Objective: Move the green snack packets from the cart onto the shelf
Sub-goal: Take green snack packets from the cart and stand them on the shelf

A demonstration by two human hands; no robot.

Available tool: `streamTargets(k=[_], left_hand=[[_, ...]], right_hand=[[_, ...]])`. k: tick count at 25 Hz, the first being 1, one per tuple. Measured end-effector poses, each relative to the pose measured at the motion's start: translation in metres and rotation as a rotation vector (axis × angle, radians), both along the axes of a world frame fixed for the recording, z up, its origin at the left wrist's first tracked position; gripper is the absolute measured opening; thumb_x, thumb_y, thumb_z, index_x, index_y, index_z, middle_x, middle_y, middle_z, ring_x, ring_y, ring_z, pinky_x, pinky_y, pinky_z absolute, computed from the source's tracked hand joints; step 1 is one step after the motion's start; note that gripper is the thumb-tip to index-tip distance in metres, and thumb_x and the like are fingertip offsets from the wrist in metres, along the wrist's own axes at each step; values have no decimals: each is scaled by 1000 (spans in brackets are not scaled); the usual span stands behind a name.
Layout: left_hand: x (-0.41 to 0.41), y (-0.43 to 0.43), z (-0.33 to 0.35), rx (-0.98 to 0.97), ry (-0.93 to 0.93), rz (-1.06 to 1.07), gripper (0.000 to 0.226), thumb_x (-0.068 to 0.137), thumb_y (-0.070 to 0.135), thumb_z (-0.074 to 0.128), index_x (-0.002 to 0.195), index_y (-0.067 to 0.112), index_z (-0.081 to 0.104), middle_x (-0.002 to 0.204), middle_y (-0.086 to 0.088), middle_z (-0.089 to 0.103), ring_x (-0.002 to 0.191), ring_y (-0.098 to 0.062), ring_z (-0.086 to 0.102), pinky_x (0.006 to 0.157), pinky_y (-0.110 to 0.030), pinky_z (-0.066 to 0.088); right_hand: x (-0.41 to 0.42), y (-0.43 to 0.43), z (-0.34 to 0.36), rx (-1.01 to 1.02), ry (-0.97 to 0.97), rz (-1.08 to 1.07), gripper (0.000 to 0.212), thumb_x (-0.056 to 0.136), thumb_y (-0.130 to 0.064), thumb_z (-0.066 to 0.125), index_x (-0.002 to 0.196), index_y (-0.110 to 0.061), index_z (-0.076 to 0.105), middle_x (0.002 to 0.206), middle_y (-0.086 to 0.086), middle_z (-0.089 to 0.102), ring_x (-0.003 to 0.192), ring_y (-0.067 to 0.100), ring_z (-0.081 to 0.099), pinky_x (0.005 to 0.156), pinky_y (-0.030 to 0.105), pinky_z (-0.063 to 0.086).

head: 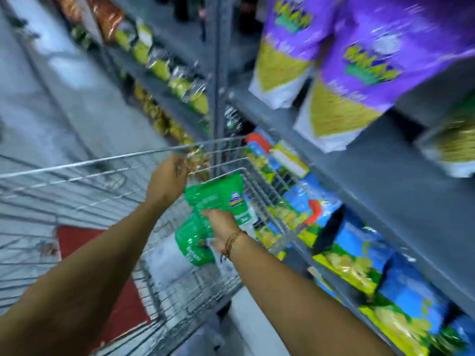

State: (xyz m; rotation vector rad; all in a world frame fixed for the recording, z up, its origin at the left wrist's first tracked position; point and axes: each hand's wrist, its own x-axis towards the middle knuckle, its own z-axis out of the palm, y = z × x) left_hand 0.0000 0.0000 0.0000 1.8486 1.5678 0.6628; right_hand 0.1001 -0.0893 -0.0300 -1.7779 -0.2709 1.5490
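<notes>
Two green snack packets sit in the right end of the wire cart (77, 164). The upper green packet (218, 192) stands tilted against the cart's side, and a lower green packet (191, 242) lies beneath it. My right hand (221, 227), with a thread bracelet at the wrist, is closed on the packets between the two. My left hand (167, 179) reaches over the cart at its far rim, fingers curled; blur hides whether it grips anything. The grey shelf (372, 176) runs along the right.
Purple snack bags (359, 60) hang over the upper shelf at top right. Blue and yellow chip bags (354, 255) fill the lower shelf beside the cart. More yellow packets (159, 65) line the shelves further down the aisle. A red panel (77, 242) shows inside the cart.
</notes>
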Motion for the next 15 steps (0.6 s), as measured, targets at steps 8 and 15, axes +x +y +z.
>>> streamTargets(k=[8,15], left_hand=[[-17,-6,-164,-821,-38,-89,44,79,43,60,94,2,66,100,-22,69,86,-22,60,85,-36,49],[23,-24,-183,-835,-180,28,43,60,39,78,88,7,68,97,-27,70,92,-35,67,83,-50,54]], right_hand=[[26,34,-119,-459,-768,-191,62,96,-44,29,138,1,35,147,23,36,136,35,34,112,45,28],[49,42,-134,-298,-702,11,63,93,-46,38,131,5,41,138,28,47,127,40,46,101,43,39]])
